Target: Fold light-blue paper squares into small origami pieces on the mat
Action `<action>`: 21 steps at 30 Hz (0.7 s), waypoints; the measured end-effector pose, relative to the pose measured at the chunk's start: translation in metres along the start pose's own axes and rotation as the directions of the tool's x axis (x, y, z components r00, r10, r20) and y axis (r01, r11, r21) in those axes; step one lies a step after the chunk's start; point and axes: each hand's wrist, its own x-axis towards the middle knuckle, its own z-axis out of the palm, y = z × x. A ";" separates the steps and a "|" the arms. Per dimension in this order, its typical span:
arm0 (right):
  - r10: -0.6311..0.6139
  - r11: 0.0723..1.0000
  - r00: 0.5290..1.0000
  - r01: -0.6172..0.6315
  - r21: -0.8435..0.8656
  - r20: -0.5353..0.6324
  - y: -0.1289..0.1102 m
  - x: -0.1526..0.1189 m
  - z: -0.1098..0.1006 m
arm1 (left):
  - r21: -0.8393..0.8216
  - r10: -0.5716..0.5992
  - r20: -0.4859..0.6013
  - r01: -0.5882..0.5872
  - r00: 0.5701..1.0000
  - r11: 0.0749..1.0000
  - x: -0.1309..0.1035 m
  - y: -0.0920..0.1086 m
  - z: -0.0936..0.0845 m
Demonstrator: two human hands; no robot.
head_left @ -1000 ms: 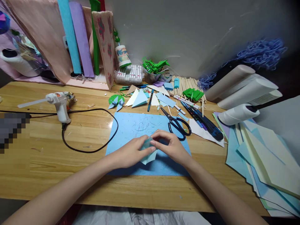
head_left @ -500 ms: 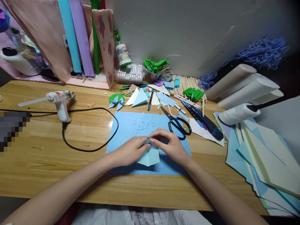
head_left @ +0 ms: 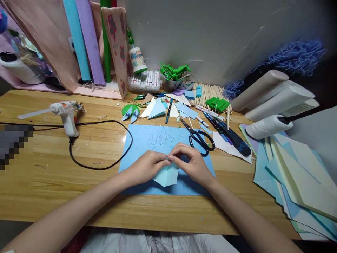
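Note:
Between my two hands is a small piece of light blue paper [head_left: 168,175] with a crease down its middle. My left hand [head_left: 150,165] pinches its upper left part, thumb on top. The fingertips of my right hand [head_left: 191,163] close on its top edge, meeting the left fingertips; the upper part of the paper is hidden behind them. Both hands are over a blue sheet [head_left: 142,138] lying on the wooden table, with thin dark scraps on it. Black-handled scissors [head_left: 201,140] rest partly on the sheet's far right corner, just beyond my right hand.
A white glue gun [head_left: 67,117] stands at left, its black cord [head_left: 76,160] looping toward the sheet. Paper triangles [head_left: 157,109], markers and a box cutter [head_left: 238,142] lie beyond. Stacked coloured paper [head_left: 302,175] and white rolls [head_left: 268,126] stand right. A marker box [head_left: 144,82] sits at the back.
Both hands stay on the light blue paper. The left fingers have shifted slightly over it, and its lower left edge now tilts a little differently. The view has moved slightly.

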 end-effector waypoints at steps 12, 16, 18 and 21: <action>0.167 0.978 0.986 -0.169 0.120 0.030 0.008 0.002 -0.003 | -0.094 -0.144 -0.064 0.138 0.988 0.986 0.004 -0.013 0.001; 0.141 0.965 0.990 -0.143 0.221 0.025 0.009 0.003 -0.009 | -0.347 -0.214 -0.116 0.163 0.970 0.924 0.007 -0.012 -0.004; 0.118 0.966 0.992 -0.127 0.226 0.054 0.008 0.003 -0.007 | -0.381 -0.216 -0.147 0.146 0.965 0.913 0.007 -0.010 -0.005; 0.075 0.985 0.996 -0.082 0.151 0.055 0.007 0.000 -0.002 | -0.304 -0.182 -0.209 0.113 0.961 0.946 0.006 -0.007 -0.004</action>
